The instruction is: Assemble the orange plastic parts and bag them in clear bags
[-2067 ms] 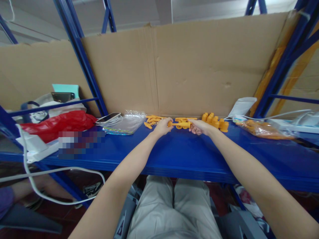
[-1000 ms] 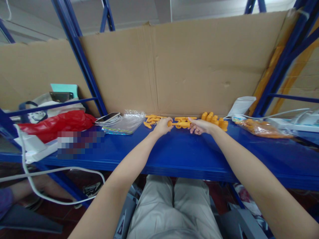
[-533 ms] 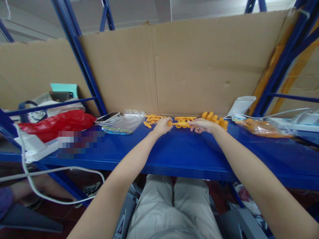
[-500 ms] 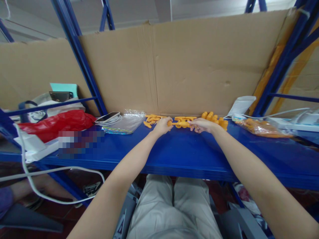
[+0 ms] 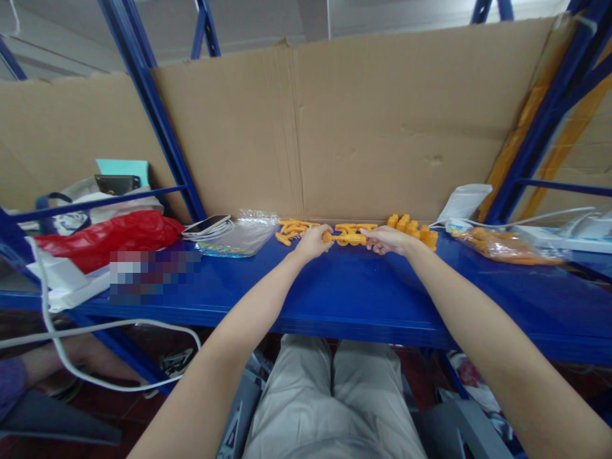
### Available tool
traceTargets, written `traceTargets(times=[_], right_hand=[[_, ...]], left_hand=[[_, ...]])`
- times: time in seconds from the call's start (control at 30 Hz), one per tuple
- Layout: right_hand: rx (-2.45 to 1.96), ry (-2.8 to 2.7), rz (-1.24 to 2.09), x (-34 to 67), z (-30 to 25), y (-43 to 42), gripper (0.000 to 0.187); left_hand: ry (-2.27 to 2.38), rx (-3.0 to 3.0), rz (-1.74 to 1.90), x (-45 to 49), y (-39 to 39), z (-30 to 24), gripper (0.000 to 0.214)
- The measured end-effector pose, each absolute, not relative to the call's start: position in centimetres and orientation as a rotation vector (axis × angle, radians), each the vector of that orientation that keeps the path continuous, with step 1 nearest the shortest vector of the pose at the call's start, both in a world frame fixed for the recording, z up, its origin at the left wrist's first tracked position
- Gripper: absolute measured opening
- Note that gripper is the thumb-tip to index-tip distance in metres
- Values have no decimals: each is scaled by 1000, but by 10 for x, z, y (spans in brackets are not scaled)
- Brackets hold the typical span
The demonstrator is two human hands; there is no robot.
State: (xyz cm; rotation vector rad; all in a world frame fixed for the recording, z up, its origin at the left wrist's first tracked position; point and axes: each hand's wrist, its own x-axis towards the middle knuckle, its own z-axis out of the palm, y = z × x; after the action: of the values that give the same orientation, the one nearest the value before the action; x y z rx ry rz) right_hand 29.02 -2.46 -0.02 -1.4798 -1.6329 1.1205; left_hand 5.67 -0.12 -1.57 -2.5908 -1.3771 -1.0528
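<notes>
My left hand (image 5: 313,242) is closed around an orange plastic piece (image 5: 327,237), whose rounded end shows past the fingers. My right hand (image 5: 386,240) reaches in from the other side with its fingers curled together. Its fingertips are beside several orange plastic parts (image 5: 351,238) between the hands; what they pinch, if anything, is too small to make out. Behind my left hand lies a loose group of slim, curved orange parts (image 5: 292,227). Chunkier orange pieces (image 5: 406,224) stand in rows just behind my right hand.
A blue shelf top (image 5: 354,287) backs onto a cardboard sheet (image 5: 373,127). To the left are a clear plastic bag (image 5: 243,239), a phone (image 5: 208,225) with a white cable and a red bag (image 5: 119,236). A bag of orange parts (image 5: 507,244) lies on the right.
My right fingertips have shifted slightly away from the left hand's piece, and a small gap shows there. Both arms otherwise keep their place.
</notes>
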Motion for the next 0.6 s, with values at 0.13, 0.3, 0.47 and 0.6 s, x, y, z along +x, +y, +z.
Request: traceTargets(times=[0.13,0.3,0.47,0.6], right_hand=[[-1483,-1616,1124,290,0,-25,53],[-1489,-1614,1125,288,2,-27,54],[-1455,-1600,1189,288,5,-33,45],[-1372,-1664,1229,288,5,-37,34]], left_hand=[[-1372,-2606,-1058,57,-1,-16,23],[-1379,-2604,-1072,56,-1,-16,22],[-1379,-2598,-1080,56,1,-16,21],[-1370,-2592,-1091,56,2,-16,21]])
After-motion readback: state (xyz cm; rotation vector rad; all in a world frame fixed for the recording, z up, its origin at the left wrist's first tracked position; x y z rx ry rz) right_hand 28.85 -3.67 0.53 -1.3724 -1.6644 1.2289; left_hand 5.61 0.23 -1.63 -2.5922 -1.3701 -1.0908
